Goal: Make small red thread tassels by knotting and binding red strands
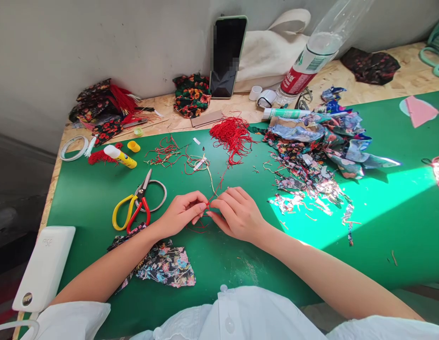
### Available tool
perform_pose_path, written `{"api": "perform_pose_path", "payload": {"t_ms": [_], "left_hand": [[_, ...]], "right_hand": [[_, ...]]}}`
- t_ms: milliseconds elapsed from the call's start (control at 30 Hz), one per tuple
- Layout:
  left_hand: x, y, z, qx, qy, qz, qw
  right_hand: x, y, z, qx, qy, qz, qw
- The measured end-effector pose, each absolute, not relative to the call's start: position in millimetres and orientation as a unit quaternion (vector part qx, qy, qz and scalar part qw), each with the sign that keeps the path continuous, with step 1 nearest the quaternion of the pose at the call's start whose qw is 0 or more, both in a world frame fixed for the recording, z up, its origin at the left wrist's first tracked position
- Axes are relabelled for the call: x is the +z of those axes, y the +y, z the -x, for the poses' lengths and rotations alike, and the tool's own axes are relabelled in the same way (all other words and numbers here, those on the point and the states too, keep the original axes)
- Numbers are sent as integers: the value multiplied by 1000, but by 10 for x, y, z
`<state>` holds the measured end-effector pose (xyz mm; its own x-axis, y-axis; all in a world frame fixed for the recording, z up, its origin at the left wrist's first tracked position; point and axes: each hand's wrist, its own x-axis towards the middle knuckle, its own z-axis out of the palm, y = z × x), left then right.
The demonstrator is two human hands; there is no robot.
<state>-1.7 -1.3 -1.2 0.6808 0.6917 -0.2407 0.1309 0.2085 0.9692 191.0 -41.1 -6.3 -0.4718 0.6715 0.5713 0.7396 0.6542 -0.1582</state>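
Over the green mat my left hand (186, 212) is closed, thumb and forefinger pinching a red thread (221, 179). My right hand (237, 212) faces it, fingers curled and closed at the same thread; its fingertips are partly hidden behind the hand. The thread runs up toward a tangled heap of red thread (232, 134). A pale cord (211, 177) also leads up from between the hands. Left of my left hand lie scissors (136, 203) with one yellow and one red handle, blades apart, on a roll of tape (159, 182). Floral fabric (168, 264) lies under my left forearm.
A yellow glue stick (120, 156) lies at the left, and a white power bank (44, 269) at the near left edge. Fabric scraps (300, 160) are piled at the right. A phone (228, 56) and a plastic bottle (304, 66) stand along the back wall.
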Motion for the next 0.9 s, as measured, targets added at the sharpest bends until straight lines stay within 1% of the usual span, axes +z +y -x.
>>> {"api": "perform_pose_path", "payload": {"t_ms": [233, 400, 667, 900], "left_hand": [[-10, -13, 17, 198, 344, -595, 699], [8, -13, 13, 191, 346, -601, 694], [16, -14, 12, 185, 346, -612, 687], [14, -17, 9, 189, 344, -616, 683]], "right_hand": [[-52, -413, -1901, -72, -854, 400, 324], [-51, -414, -1894, -76, -853, 405, 319], [-52, -417, -1900, -60, -852, 407, 325], [-55, -427, -1892, -36, -840, 413, 350]]}}
